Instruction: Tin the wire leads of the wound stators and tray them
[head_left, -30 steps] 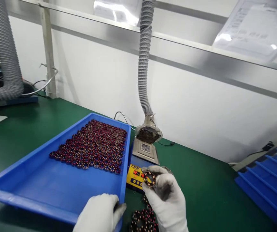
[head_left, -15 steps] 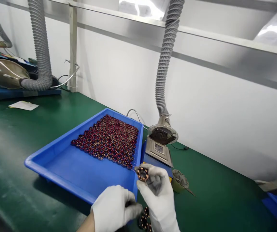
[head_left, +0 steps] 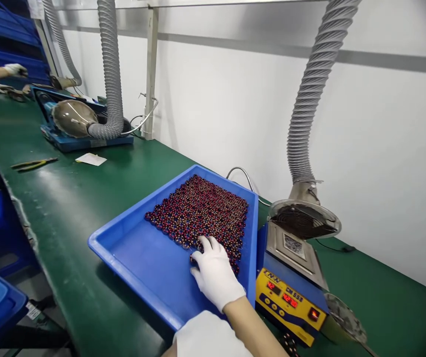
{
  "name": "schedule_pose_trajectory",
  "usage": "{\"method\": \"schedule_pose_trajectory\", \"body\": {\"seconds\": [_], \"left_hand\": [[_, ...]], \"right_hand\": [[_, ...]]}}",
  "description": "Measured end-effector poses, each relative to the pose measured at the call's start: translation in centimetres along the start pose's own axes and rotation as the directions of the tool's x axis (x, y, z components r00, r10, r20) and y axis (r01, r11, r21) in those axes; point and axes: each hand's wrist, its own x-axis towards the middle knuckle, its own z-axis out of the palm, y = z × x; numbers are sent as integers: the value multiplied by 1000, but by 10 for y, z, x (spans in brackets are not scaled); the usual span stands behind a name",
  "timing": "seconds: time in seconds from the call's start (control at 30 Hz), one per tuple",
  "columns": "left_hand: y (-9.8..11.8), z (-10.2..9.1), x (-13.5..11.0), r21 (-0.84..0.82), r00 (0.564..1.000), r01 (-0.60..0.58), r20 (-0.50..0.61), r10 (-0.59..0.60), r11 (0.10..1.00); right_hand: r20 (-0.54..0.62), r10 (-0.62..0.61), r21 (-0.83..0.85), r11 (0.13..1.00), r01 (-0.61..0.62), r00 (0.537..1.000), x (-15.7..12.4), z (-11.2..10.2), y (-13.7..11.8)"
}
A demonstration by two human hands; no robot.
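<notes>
Left hand (head_left: 207,338), white glove, at the bottom edge just by the near rim of the blue tray (head_left: 124,248). Only its back shows, so I cannot tell if it is spread or closed.

Right hand (head_left: 216,273), white glove, bare forearm, reaches over the tray's near rim. Palm down, fingers (head_left: 206,244) stretched out and a little apart, tips resting on the near edge of the wound coils (head_left: 205,208). Nothing seen pinched; the underside is hidden.

The coils are small dark red rings, packed flat in one layer over the far right part of the tray. The near left floor of the tray is bare.

Just right of the tray is a blue control box with a yellow face (head_left: 287,300), red digits lit. Behind it stands a round extractor hood (head_left: 302,220) on a grey ribbed hose (head_left: 311,109).

All of this sits on the green desk (head_left: 82,198).

Far left on the desk are pliers (head_left: 32,163), a paper slip (head_left: 91,159) and a second hood (head_left: 74,118). Farther still is another person's gloved hand (head_left: 15,69).
</notes>
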Motion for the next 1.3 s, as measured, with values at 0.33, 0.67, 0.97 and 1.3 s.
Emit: {"method": "schedule_pose_trajectory", "body": {"seconds": [0.33,0.67,0.97,1.3], "left_hand": [[28,-39,-20,29,993,24,112,-28,999],[17,-31,-29,73,995,-54,85,48,996],[27,-31,-26,118,998,-40,44,35,992],[94,-93,10,436,962,-82,-199,185,896]], "right_hand": [[-392,131,299,954,-9,911,-13,-9,4],[-349,618,449,770,-453,705,-197,-20,93],[-80,691,180,719,-671,719,-190,0,72],[-270,707,612,650,-450,654,-198,-63,79]]}}
